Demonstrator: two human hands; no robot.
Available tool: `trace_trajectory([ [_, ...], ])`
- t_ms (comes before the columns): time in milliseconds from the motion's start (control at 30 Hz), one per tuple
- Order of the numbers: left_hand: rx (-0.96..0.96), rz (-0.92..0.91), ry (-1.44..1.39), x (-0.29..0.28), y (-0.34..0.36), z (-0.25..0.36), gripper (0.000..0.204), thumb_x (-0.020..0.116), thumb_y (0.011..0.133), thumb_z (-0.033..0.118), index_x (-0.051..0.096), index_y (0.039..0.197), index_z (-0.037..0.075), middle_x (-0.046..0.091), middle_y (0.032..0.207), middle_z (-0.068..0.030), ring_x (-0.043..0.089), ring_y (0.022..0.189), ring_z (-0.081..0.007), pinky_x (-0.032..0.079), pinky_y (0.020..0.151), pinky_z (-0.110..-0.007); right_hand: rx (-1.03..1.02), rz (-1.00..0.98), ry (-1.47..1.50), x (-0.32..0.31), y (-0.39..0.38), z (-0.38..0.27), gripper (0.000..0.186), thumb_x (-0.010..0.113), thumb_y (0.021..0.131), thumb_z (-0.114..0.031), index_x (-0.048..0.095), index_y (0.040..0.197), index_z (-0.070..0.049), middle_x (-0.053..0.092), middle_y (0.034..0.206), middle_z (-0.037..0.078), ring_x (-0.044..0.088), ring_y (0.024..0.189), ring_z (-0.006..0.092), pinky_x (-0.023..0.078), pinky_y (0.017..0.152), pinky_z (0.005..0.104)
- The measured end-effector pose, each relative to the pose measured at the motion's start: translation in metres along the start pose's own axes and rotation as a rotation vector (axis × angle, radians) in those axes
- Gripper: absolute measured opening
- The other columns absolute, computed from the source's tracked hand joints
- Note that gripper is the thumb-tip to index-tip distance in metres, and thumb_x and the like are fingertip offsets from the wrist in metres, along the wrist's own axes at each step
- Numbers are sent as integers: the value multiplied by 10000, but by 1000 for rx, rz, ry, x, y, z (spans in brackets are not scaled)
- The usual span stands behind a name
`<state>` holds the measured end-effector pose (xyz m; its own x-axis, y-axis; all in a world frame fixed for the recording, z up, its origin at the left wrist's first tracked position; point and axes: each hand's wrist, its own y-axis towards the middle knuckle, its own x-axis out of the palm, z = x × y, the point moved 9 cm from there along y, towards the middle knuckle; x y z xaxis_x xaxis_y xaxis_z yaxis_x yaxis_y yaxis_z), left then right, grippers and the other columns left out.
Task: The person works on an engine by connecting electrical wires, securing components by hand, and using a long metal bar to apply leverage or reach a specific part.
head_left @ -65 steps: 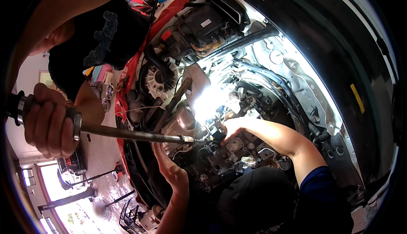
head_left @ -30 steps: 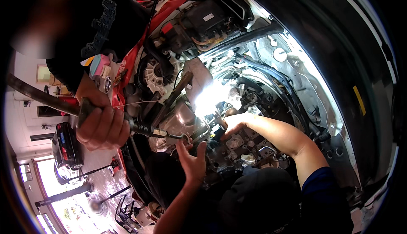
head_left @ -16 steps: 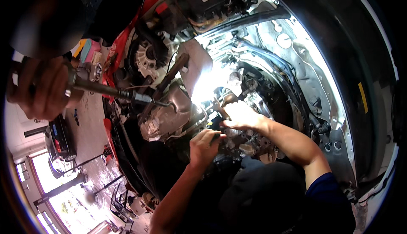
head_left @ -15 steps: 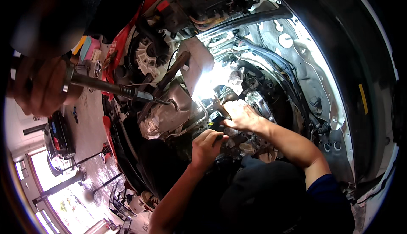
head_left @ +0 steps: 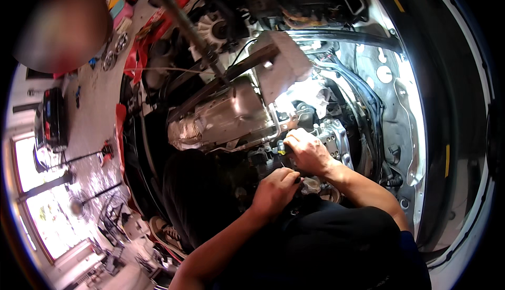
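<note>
Both my forearms reach from the lower edge into a car's engine bay. My left hand (head_left: 276,186) is closed, with a small dark piece showing at its thumb; I cannot make out what it is. Just beyond it, my right hand (head_left: 306,150) has its fingers curled down among the engine parts, and what they grip is hidden. A green and yellow connector (head_left: 282,147) sits beside my right fingertips. Next to that hand is a silver metal housing (head_left: 333,132). A large silver heat shield (head_left: 226,114) lies farther left.
A long metal rod (head_left: 184,19) slants down from the top over a dark bar (head_left: 226,82) lying across the bay. Behind are a grey panel (head_left: 289,61) and a bundle of hoses (head_left: 368,93). Another car (head_left: 52,116) and a fan (head_left: 77,206) stand at left.
The view has shifted, so the bay sits farther right and lower. The other person's hand at left, holding the rod, is no longer visible; the rod now slants more steeply. My hands stay close together.
</note>
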<state>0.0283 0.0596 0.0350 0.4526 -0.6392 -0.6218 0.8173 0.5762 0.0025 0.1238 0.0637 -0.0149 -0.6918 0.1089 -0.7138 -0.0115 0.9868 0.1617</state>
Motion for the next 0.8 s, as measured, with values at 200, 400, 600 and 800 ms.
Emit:
trace_trajectory([
  [200,59,-241,25,27,-21,-11,139,686,817,140,646,907,43,617,845,-76,628,764,-250,527,637,-357,108,-94,15,5,-9,0,337,709,655,-1,583,966,-32,570,972,141,559,937,340,496,812,398],
  [400,65,-249,-28,22,-18,-10,132,651,833,131,624,920,36,587,830,-78,616,752,-244,515,626,-363,134,-171,29,6,0,-4,365,666,610,31,593,958,-54,584,947,124,571,919,336,510,787,397],
  [600,-23,-271,-107,23,-6,-15,135,660,837,161,624,912,56,581,818,-66,622,746,-234,508,619,-357,138,-83,98,4,-1,6,373,699,638,22,605,991,-56,590,941,114,573,919,336,508,799,393],
  [800,-77,-451,11,42,-15,-18,118,675,841,173,631,916,93,581,796,-37,618,664,-204,497,565,-323,88,-32,178,11,-9,9,393,639,620,64,654,996,-51,592,937,105,599,908,315,514,816,409],
])
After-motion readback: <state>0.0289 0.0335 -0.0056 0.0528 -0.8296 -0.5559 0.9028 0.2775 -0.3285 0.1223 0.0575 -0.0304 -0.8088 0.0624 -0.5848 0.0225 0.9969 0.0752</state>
